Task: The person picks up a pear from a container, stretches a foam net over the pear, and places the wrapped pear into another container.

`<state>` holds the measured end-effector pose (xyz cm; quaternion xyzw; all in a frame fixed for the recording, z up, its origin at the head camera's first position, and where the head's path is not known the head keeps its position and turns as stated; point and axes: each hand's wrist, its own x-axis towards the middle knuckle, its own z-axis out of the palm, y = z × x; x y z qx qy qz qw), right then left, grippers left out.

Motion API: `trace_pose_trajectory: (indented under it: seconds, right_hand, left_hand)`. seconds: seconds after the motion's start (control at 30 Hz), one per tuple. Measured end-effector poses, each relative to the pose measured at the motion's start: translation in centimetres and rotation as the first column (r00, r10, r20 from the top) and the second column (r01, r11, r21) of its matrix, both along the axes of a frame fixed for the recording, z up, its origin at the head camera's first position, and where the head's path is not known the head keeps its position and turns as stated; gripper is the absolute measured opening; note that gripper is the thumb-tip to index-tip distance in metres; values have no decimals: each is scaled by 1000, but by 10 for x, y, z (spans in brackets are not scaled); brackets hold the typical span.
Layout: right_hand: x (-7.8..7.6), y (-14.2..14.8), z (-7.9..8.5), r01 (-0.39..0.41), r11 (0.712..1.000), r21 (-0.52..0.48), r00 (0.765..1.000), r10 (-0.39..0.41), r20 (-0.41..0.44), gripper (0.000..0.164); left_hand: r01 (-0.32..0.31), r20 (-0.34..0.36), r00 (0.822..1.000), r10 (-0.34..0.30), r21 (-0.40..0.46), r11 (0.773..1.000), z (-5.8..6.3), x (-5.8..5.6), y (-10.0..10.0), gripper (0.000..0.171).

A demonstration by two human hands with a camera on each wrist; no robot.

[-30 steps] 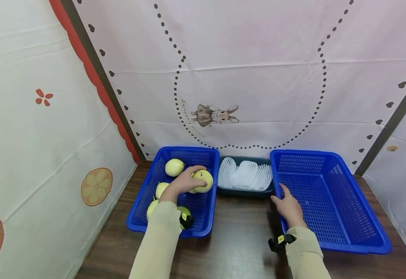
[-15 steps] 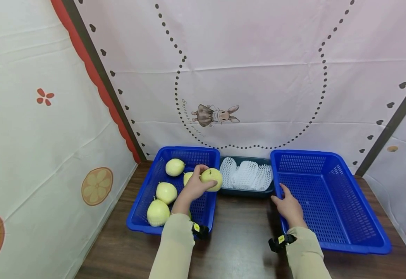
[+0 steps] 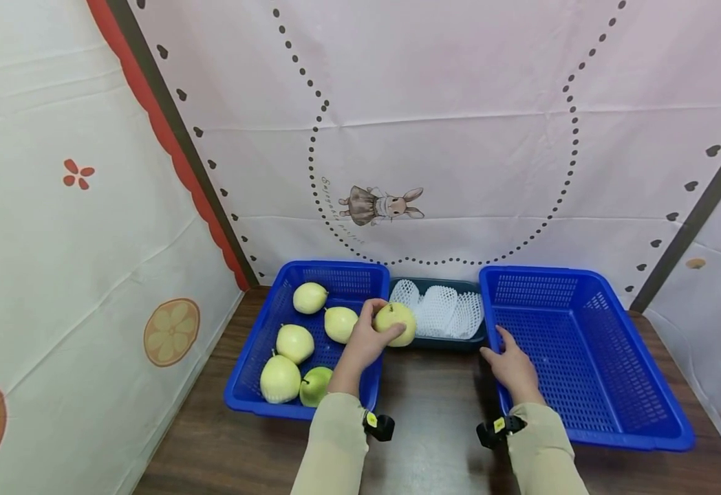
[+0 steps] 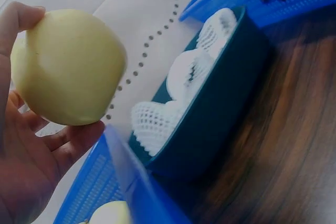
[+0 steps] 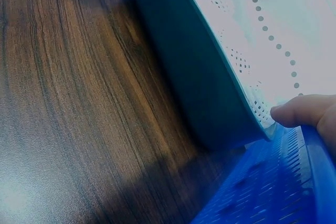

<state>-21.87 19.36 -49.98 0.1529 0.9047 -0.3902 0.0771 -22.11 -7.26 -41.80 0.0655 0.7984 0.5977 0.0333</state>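
My left hand (image 3: 363, 344) grips a pale yellow-green pear (image 3: 395, 324) between thumb and fingers, held up over the gap between the left blue basket (image 3: 369, 385) and the dark green tray (image 3: 441, 344). In the left wrist view the pear (image 4: 73, 66) fills the hand, thumb and fingers round its sides. Several more pears, one of them a greener pear (image 3: 316, 386), lie in the left basket. My right hand (image 3: 514, 368) holds the left rim of the right blue basket (image 3: 589, 385); its thumb (image 5: 304, 109) shows beside that rim in the right wrist view.
White foam net sleeves (image 3: 437, 311) lie in the green tray between the two baskets, close to the back cloth (image 3: 447, 158). Brown wood-grain table (image 3: 425, 405) spreads in front of the tray. A patterned cloth wall (image 3: 168, 261) rises on the left.
My left hand has lifted the pear out of the left basket and carried it to the right, in front of the green tray. The right hand stays on the basket rim.
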Motion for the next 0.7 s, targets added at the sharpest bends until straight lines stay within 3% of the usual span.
trace_pose_trajectory:
  seconds: [0.27,0.7]
  right_hand:
    - [1,0,1,-8,1000,6,1000,8,-6,67]
    - [1,0,1,-4,1000,-5,1000,4,-2,67]
  left_hand:
    - [-17,-23,1000,18,33,999,-44,-14,14,54]
    - [-126,-52,990,127,29,992,-61,-2,53,58]
